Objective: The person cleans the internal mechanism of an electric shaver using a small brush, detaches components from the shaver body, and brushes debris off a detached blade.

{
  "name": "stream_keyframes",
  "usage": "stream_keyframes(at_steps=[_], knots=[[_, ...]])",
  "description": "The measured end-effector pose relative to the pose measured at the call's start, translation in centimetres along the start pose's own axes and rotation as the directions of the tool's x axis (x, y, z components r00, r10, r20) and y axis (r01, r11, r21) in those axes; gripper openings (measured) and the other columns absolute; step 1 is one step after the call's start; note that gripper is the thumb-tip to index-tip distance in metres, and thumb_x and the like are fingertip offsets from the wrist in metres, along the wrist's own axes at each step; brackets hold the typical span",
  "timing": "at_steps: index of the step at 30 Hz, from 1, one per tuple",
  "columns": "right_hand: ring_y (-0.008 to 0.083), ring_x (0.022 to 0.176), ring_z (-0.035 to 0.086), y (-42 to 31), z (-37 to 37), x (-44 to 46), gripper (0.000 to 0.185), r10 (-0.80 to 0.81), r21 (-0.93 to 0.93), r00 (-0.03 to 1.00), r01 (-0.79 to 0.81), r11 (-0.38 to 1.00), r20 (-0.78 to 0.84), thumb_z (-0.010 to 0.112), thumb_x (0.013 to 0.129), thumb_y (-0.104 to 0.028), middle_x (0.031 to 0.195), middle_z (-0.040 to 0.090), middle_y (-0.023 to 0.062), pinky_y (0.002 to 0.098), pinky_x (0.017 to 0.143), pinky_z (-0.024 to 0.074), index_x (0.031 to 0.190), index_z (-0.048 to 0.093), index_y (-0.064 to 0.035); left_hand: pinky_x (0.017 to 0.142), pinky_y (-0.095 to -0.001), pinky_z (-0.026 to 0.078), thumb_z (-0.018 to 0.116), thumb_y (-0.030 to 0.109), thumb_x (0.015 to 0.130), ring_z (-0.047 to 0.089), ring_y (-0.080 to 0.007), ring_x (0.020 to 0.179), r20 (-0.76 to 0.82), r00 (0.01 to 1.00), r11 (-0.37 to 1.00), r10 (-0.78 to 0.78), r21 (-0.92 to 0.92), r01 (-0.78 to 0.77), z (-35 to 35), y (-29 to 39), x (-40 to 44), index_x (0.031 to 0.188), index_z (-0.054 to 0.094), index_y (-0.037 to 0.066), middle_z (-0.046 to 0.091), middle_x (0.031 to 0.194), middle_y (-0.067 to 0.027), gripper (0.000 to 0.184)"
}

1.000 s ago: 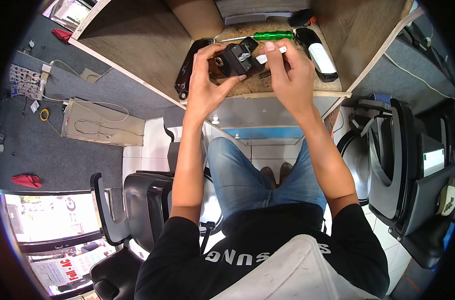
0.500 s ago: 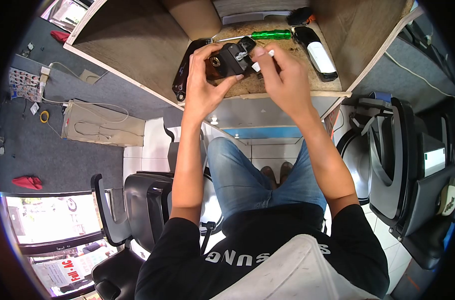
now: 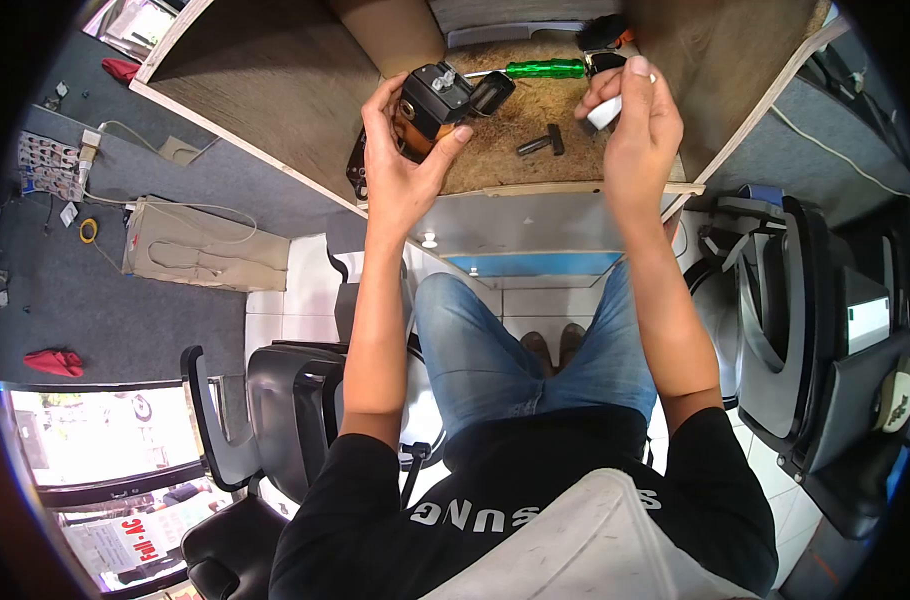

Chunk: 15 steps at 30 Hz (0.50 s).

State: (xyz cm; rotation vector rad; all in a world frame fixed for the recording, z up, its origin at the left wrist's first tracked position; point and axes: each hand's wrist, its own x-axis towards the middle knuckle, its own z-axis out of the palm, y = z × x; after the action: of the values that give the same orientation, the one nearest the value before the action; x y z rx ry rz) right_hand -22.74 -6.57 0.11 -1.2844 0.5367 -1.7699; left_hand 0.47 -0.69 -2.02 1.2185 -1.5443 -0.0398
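Note:
My left hand [image 3: 405, 165] grips a black and orange device [image 3: 434, 100] between thumb and fingers, over the left part of the wooden shelf. A dark flap-like part [image 3: 492, 93] sticks out from its right side. My right hand [image 3: 638, 130] pinches a small white tool [image 3: 605, 113] at the right of the shelf, apart from the device. Between my hands a small black T-shaped piece [image 3: 542, 141] lies on the worn shelf surface [image 3: 485, 172]. Behind it rests a screwdriver with a green handle [image 3: 545, 69].
A pale comb-like strip [image 3: 515, 34] and a dark brush [image 3: 602, 33] lie at the shelf's back. Wooden side walls [image 3: 275, 80] rise on both sides. Black chairs [image 3: 295, 410] stand left and right, and a cardboard piece [image 3: 205, 248] lies further left.
My right hand has moved right with the white tool, away from the device. The device has shifted slightly up and left and is turned in my left hand. The black T-shaped piece now shows.

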Motion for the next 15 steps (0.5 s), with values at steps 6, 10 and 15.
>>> stream_keyframes(at_steps=[6,10,15], knots=[[0.023,0.071,0.062,-1.0,-0.9,1.5,0.021,-0.212,-0.504,0.929,0.346,0.791,0.304,0.061,0.114,-0.019,0.082,0.063,0.0072,0.0376,0.067,0.0505,0.105,0.07,-0.0028,0.116,-0.0421,0.049,0.088,0.021,0.095,0.064,-0.0295,0.131,-0.05,0.998,0.992,-0.031,-0.127,0.025,0.3,0.1,-0.1,0.159,0.041,-0.004,0.062,0.143,-0.0241,0.083],[0.0362,0.08,0.067,-0.5,-1.9,0.8,0.011,-0.087,-0.588,0.821,0.474,0.655,0.565,0.07,0.102,-0.014,0.093,0.07,0.0128,0.0444,0.072,0.0544,0.104,0.074,-0.0038,0.114,-0.0401,0.05,0.087,0.022,0.096,0.064,-0.0279,0.129,-0.021,0.999,0.991,-0.025,-0.131,0.022,0.0,0.2,0.0,0.16,0.042,-0.004,0.062,0.145,-0.023,0.082],[0.0403,0.093,0.071,-1.4,-2.3,0.6,0.016,0.067,-0.611,0.741,0.495,0.617,0.668,0.073,0.092,-0.014,0.1,0.073,0.0154,0.0502,0.086,0.0552,0.104,0.078,-0.0038,0.112,-0.0392,0.05,0.086,0.023,0.097,0.065,-0.0262,0.127,0.025,0.999,0.992,-0.047,-0.119,0.05,-0.1,0.6,-0.1,0.159,0.045,-0.005,0.063,0.144,-0.0213,0.08]])
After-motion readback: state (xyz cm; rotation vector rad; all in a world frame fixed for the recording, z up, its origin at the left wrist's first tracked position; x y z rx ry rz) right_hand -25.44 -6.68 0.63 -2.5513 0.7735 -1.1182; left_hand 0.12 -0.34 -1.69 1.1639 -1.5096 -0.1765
